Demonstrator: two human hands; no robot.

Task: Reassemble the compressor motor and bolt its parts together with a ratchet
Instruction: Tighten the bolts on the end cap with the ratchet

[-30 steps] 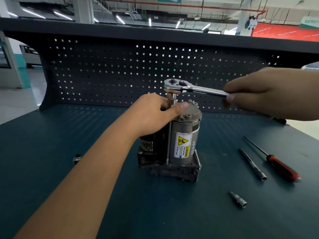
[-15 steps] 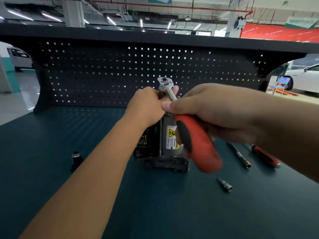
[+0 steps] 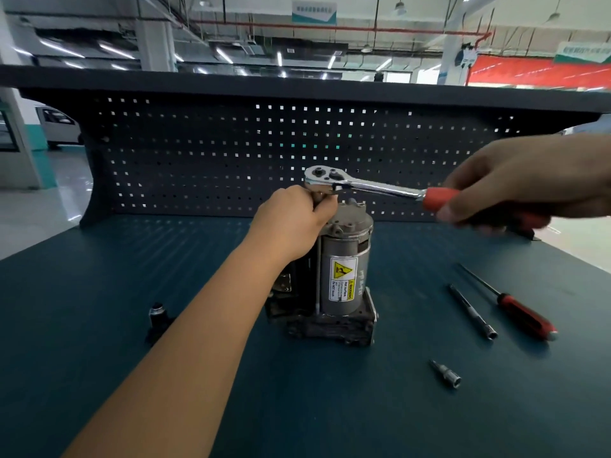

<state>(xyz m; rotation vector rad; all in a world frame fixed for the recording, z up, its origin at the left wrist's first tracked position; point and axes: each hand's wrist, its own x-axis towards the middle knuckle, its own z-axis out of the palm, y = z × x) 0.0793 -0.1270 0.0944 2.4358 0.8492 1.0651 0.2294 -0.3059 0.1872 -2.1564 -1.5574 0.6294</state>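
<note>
Motor [image 3: 344, 276], a grey cylinder with a yellow warning label, stands upright on the dark teal bench [image 3: 99, 325]. Left hand [image 3: 294, 223] grasps the drive end beneath the head of the chrome, red-handled ratchet [image 3: 380, 188]; right hand [image 3: 515, 183] grips its handle.

The right hand [image 3: 515, 183] grips the ratchet [image 3: 370, 186] over the upright compressor motor [image 3: 345, 269], which the left hand [image 3: 294, 223] steadies.

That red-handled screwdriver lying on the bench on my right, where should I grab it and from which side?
Grab the screwdriver by its red handle, from above and from its right. It lies flat, handle end nearest you, and the handle is its thickest part; the thin shaft offers little hold. The extension bar lies close on its left.
</note>
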